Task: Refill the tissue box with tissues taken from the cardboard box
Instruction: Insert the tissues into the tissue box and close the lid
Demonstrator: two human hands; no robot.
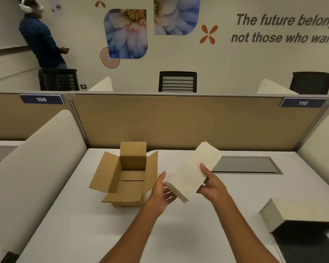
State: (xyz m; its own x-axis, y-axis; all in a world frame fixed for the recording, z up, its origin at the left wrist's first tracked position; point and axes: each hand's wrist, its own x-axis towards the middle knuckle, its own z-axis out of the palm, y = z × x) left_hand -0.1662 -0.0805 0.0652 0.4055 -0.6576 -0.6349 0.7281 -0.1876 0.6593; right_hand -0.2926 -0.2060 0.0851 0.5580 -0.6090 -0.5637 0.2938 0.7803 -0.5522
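Observation:
A thick white stack of tissues [195, 170] is held above the desk, tilted from near left to far right. My left hand [162, 192] supports its near end from below. My right hand [211, 184] grips its right edge, thumb on top. The cardboard box [124, 177] stands open to the left of my hands, flaps spread, and its inside looks empty. The tissue box [296, 213], pale on top with a dark open side, sits at the desk's right near corner.
The white desk [80, 224] is bounded by rounded white side dividers and a tan back partition [179, 122]. A grey cable hatch [245, 165] lies behind the stack. A person stands far off at the back left, beyond black chairs.

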